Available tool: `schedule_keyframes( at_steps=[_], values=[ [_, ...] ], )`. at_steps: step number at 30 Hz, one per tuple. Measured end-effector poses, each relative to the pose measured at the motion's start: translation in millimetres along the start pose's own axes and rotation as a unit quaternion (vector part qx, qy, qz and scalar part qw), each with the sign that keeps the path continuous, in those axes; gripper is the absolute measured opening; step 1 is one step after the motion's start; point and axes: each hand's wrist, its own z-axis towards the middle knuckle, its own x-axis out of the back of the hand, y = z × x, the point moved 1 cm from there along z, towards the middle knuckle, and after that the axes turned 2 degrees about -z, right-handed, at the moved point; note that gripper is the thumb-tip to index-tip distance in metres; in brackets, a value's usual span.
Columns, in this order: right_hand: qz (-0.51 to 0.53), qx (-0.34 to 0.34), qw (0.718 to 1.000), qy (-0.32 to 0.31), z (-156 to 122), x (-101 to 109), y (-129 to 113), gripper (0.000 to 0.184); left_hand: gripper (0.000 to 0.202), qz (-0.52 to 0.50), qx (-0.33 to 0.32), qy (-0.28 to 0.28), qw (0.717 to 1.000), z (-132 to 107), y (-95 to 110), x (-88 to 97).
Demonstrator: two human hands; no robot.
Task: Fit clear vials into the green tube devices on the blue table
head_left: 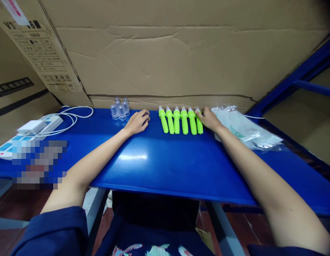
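Observation:
Several lime-green ribbed sticks with clear tips (184,121) lie side by side in a row on the blue table (165,167). At the right end of the row, my right hand (209,119) has its fingers around the upper part of the last green stick (199,126). My left hand (138,122) rests on the table left of the row, fingers loosely bent and apart, holding nothing. Just left of it, several small clear plastic domed caps (122,113) stand in a cluster.
A clear plastic bag with white contents (242,128) lies right of my right hand. At the left are a white power strip (7,147), a charger (32,127), a looped white cable (74,117) and a blurred-out object (39,163). Cardboard (165,53) walls the back.

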Motion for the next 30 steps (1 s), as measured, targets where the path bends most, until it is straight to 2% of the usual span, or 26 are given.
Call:
schedule_keyframes(
  at_steps=[3,7,14,21,30],
  values=[
    [-0.028,-0.041,0.999,-0.019,-1.8,3.3,-7.6,0.076,0.025,-0.003,-0.002,0.002,1.000,0.1,-0.6,-0.5],
    [-0.049,-0.064,0.996,-0.027,-7.0,7.7,-19.5,0.078,0.025,-0.005,-0.003,-0.006,1.000,0.6,-0.5,-0.1],
    [-0.053,-0.103,0.993,-0.031,-13.9,12.7,-30.2,0.070,0.027,-0.010,-0.004,-0.022,1.000,1.0,0.3,-0.1],
    [-0.036,-0.098,0.994,-0.019,-11.6,10.7,-27.2,0.083,0.026,-0.022,-0.010,-0.015,1.000,0.8,-2.1,-2.8],
    [-0.031,-0.129,0.990,0.043,-9.5,11.4,-15.2,0.069,0.026,-0.016,-0.009,-0.020,1.000,1.2,-1.5,-2.7]
  ],
)
